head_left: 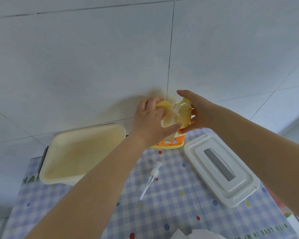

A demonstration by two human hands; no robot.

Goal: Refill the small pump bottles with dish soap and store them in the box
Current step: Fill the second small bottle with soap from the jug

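Observation:
A big yellow dish soap bottle (173, 141) with an orange label stands at the back of the table against the tiled wall. My left hand (148, 118) grips a small clear bottle (170, 118) and holds it up by the big bottle's pump spout. My right hand (199, 112) curls over the yellow pump head (184, 107), fingers on top and thumb underneath. A white pump top with its clear tube (152, 176) lies loose on the checked tablecloth. The cream storage box (47, 169) stands open at the left with nothing visible inside.
The box's white lid (219, 169) with a grey handle strip lies on the right of the table. Something white and crumpled (197, 234) shows at the bottom edge. The tiled wall rises directly behind the soap bottle.

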